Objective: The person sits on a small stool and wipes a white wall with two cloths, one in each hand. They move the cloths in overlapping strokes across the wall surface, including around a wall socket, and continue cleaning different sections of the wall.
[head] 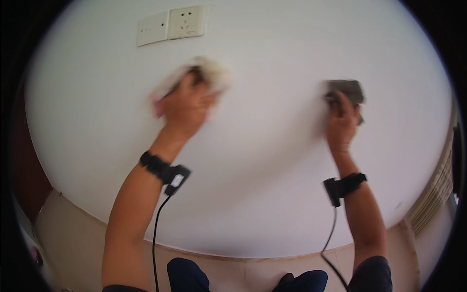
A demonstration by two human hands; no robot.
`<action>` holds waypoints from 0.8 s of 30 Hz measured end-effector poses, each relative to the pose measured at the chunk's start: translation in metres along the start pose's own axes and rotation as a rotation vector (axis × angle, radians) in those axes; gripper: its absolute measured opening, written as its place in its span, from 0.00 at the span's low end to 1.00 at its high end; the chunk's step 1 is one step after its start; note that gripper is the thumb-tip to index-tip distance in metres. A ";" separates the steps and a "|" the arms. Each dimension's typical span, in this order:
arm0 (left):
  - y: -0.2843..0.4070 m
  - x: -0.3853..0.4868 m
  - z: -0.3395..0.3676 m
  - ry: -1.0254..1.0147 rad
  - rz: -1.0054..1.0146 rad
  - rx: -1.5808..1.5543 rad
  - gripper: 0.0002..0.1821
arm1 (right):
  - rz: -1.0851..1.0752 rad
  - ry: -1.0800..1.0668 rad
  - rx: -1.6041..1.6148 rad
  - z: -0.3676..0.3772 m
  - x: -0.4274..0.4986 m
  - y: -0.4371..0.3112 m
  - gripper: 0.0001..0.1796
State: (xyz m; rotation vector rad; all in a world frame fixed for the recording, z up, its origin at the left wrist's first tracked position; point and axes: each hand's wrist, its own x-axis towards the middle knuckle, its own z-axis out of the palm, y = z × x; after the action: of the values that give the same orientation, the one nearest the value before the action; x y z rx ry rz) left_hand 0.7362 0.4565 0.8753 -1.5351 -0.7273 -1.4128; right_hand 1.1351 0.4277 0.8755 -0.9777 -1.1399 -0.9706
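Note:
A white wall (262, 157) fills most of the view before me. My left hand (188, 104) is blurred and holds a pale cloth (215, 75) with pink and dark patches against the wall, below the switch and socket plates. Farther right, my right hand (341, 120) grips a dark grey cloth or pad (346, 89) at the wall. Blur hides the exact kind of both items and how the left fingers lie. A black strap with a small cabled device sits on each forearm, the left device (177, 180) and the right device (332, 191).
A socket plate (186, 22) and a switch plate (152, 29) are set in the wall at upper left. Beige floor tiles (226, 268) meet the wall's foot near my knees. A dark red panel (31, 164) stands at far left, a patterned curtain (432, 195) at far right.

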 end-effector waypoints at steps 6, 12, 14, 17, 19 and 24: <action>-0.036 -0.059 -0.073 -0.057 -0.335 0.013 0.20 | -0.646 -0.368 0.341 0.009 -0.107 -0.162 0.10; 0.004 -0.059 -0.093 -0.142 -0.330 -0.050 0.18 | -0.722 -0.515 0.454 -0.032 -0.103 -0.169 0.04; 0.008 -0.046 -0.091 -0.097 -0.344 -0.101 0.17 | -0.652 -0.445 0.420 -0.037 -0.076 -0.151 0.06; 0.018 -0.029 -0.082 -0.078 -0.337 -0.099 0.17 | -0.431 -0.371 0.177 -0.046 -0.047 -0.126 0.11; 0.029 -0.020 -0.071 -0.026 -0.284 -0.149 0.17 | -0.200 -0.281 -0.007 -0.053 -0.036 -0.116 0.19; 0.092 -0.030 -0.042 -0.129 0.014 -0.375 0.09 | 0.245 -0.089 -0.127 -0.072 -0.031 -0.073 0.23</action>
State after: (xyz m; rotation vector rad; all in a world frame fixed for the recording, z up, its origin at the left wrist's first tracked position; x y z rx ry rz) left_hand 0.7930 0.3847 0.8231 -1.9309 -0.5447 -1.5103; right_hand 1.0798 0.3417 0.8429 -1.2428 -1.0125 -0.8149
